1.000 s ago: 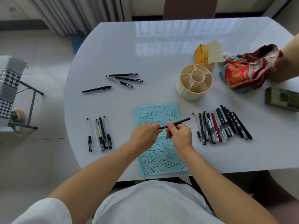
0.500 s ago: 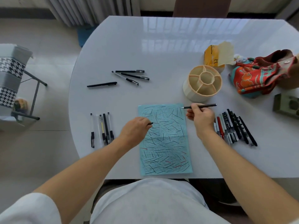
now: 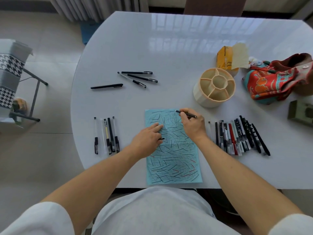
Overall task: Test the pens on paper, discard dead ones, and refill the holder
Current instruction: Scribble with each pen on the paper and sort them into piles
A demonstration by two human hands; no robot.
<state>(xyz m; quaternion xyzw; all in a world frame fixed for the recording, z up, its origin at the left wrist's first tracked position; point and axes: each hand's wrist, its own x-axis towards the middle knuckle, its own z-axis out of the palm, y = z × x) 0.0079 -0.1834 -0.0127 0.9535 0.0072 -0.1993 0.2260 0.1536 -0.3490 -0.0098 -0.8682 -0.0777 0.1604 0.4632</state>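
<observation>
A slim black pen (image 3: pixel 186 114) lies across the fingers of the right hand (image 3: pixel 192 124), which pinch it near the front with thumb and curled fingers; its tip rests at the far right corner of the light blue sheet of paper (image 3: pixel 172 160), and its back end points right toward the holder. The paper lies flat at the near middle of the glossy white table (image 3: pixel 169 48), covered in short dark strokes with a few red ones; the left hand (image 3: pixel 147 141) presses on its left part with the forefingers stretched out flat, while a small black pen cap (image 3: pixel 161 139) sticks out from under the curled lower fingers, which seem to hold it.

Just right of the right wrist a tight row of mixed pens (image 3: pixel 240 138), black, white, patterned and one red, lies side by side; left of the paper a smaller row of clear and black capped pens (image 3: pixel 106 135) lies parallel; farther off on the left, four black pens (image 3: pixel 133 78) lie loosely, one apart from the other three. The round cream plastic pen holder (image 3: pixel 214 87), split into compartments around a central well, stands upright beyond the right hand; behind it is a yellow tissue pack (image 3: pixel 227 60), and to its right a red and teal patterned cloth bag (image 3: pixel 274 82); a dark green box (image 3: pixel 301 112) sits at the right edge.
</observation>
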